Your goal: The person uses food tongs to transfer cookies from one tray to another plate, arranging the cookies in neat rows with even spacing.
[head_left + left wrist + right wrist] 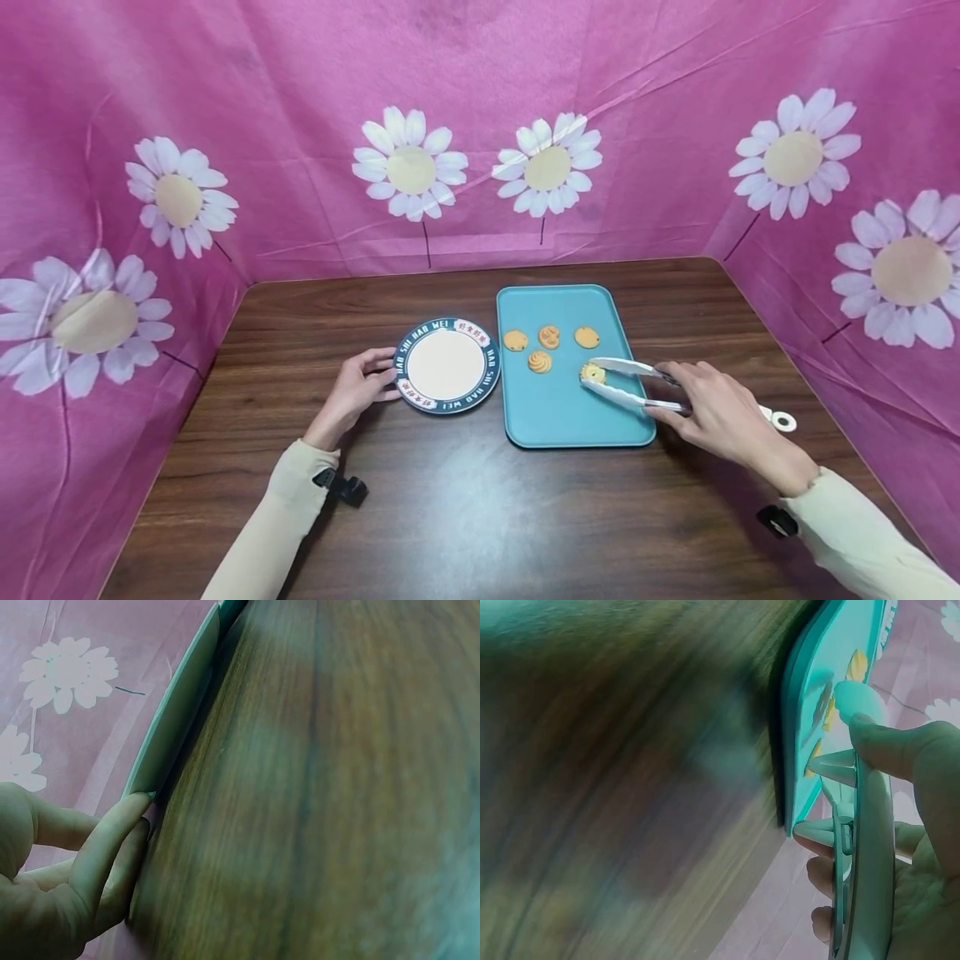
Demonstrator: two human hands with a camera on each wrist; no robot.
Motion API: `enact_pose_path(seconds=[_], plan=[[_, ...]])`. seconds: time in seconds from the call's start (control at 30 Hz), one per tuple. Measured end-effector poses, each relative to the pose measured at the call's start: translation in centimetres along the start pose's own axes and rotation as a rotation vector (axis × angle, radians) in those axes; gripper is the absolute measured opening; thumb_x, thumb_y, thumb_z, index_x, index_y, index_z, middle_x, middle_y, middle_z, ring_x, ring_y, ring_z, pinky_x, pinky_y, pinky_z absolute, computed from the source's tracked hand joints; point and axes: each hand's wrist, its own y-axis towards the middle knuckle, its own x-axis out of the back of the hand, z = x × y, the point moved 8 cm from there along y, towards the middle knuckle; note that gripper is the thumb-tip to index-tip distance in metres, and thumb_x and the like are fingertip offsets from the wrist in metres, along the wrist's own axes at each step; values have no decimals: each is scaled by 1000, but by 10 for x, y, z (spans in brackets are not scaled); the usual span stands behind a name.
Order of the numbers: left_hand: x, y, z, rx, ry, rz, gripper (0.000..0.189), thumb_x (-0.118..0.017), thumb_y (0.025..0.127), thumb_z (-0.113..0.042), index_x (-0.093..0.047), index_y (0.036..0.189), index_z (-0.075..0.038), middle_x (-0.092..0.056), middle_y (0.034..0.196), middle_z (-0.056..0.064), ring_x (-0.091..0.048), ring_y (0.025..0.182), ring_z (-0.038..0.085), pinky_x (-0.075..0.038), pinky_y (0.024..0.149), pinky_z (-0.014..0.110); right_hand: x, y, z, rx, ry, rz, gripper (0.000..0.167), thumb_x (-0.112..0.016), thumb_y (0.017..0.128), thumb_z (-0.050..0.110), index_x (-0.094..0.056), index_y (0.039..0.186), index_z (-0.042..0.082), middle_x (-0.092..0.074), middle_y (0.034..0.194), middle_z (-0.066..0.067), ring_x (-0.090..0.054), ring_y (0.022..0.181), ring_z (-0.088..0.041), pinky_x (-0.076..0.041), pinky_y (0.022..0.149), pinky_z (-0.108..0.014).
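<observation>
My left hand point(362, 390) is at the left edge of a round plate point(446, 367) with a white middle and a dark blue lettered rim. Its thumb and fingers pinch that rim, as the left wrist view shows too. My right hand point(723, 412) grips a pair of white-handled tongs point(630, 367), thumb on one arm and fingers round the other. The tong tips lie on either side of a pale yellow cookie point(592, 373) over the blue tray point(577, 423). Whether the cookie touches the tray cannot be made out.
Several other cookies are on the tray: a swirled one point(539, 362), a twisted one point(549, 337) and flat round ones, left point(515, 340) and right point(587, 337). Plate and tray stand side by side on a dark wooden table point(450, 517). Pink flowered cloth point(480, 50) surrounds the table.
</observation>
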Motion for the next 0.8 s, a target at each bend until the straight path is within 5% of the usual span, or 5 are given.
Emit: enact_pose_path(seconds=[0.53, 0.8], plan=[[-1, 1, -1, 29, -24, 11, 48, -50, 103, 9, -46, 151, 7, -53, 135, 30, -67, 92, 11, -70, 82, 26, -14, 40, 32, 32, 42, 46, 60, -85, 84, 47, -67, 128, 11, -76, 111, -10, -67, 95, -29, -62, 70, -55], [0, 1, 0, 32, -52, 17, 48, -51, 103, 9, -46, 151, 9, -53, 133, 29, -67, 92, 12, -70, 83, 28, -21, 61, 52, 77, 70, 30, 63, -86, 83, 47, -67, 129, 10, -76, 108, -10, -62, 85, -23, -57, 60, -43]])
